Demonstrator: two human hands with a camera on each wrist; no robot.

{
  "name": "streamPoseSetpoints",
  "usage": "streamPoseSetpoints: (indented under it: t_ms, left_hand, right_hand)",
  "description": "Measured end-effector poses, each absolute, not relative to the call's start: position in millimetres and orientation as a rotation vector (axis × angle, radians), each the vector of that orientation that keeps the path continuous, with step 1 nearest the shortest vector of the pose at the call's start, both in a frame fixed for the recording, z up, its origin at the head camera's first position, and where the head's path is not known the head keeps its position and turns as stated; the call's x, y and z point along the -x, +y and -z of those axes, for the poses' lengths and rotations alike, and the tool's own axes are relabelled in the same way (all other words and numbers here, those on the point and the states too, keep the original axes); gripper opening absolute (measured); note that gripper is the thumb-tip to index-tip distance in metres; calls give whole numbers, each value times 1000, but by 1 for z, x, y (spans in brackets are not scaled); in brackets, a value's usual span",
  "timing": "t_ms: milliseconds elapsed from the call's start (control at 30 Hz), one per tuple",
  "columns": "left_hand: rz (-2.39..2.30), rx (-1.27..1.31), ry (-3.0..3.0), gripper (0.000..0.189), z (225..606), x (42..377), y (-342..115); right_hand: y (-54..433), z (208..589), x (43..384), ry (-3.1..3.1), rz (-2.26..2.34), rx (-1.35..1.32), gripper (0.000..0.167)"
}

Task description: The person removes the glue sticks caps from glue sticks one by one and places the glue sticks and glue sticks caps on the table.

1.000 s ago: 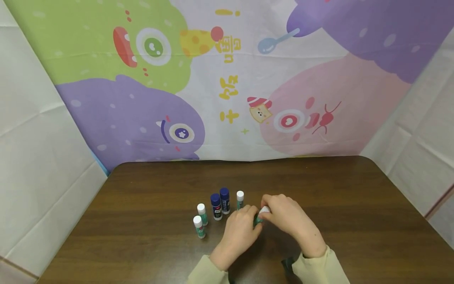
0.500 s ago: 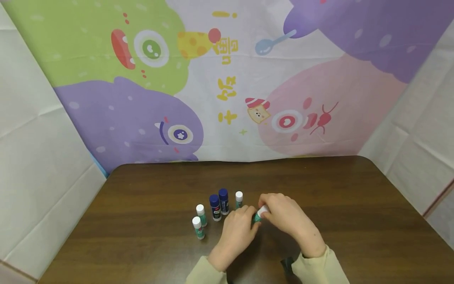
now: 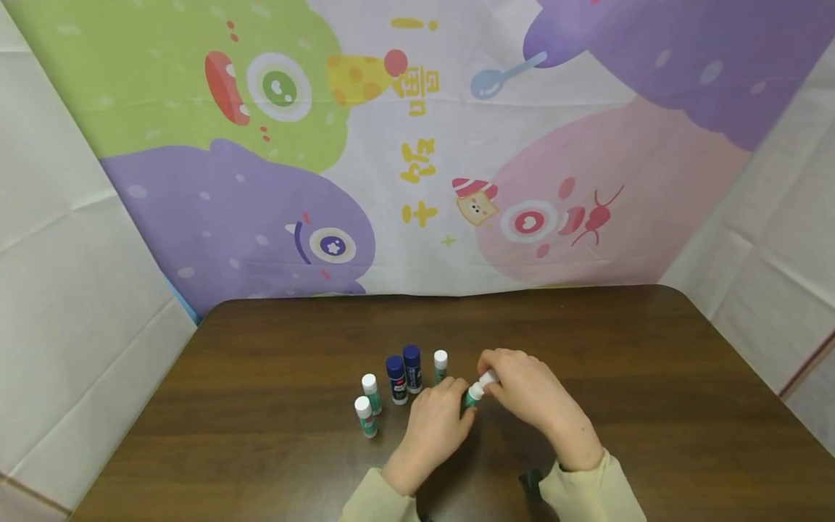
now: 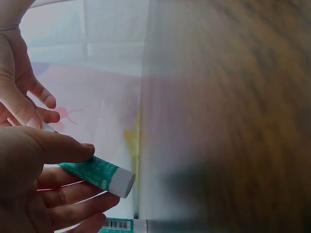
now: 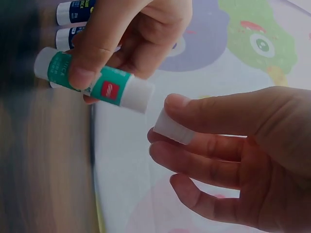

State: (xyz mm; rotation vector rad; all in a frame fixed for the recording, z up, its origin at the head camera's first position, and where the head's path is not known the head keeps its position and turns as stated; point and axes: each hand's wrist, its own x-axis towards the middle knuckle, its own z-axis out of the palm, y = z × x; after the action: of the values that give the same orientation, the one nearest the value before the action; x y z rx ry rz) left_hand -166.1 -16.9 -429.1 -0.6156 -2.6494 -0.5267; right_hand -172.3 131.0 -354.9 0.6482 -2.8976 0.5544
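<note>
My left hand (image 3: 435, 417) grips a green glue stick (image 5: 109, 86), thumb across its label. The stick is tilted, its white uncapped end toward my right hand (image 3: 531, 391). Between thumb and fingers, my right hand pinches a white cap (image 5: 172, 127). A small gap separates cap and stick in the right wrist view. Seen from the left wrist, the stick's white base (image 4: 122, 183) points away from the palm. Just beyond my left hand stands another green glue stick (image 3: 441, 365) with a white cap.
Two blue-capped glue sticks (image 3: 396, 380) stand left of my hands on the brown wooden table (image 3: 280, 377). Further left are two white-capped green ones (image 3: 367, 418). A cartoon-printed cloth (image 3: 417, 268) hangs behind the table's far edge.
The white cap has come off the glue stick; my right hand has drawn it slightly up and away. The left hand keeps its grip, and the standing glue sticks have not moved.
</note>
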Motion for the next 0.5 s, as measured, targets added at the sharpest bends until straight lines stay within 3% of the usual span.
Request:
streamPoseSetpoints:
  t_ms: [500]
  left_hand:
    - [640, 594, -2690, 16, 428, 165, -19]
  right_hand:
    - [135, 358, 176, -2906, -520, -619, 14]
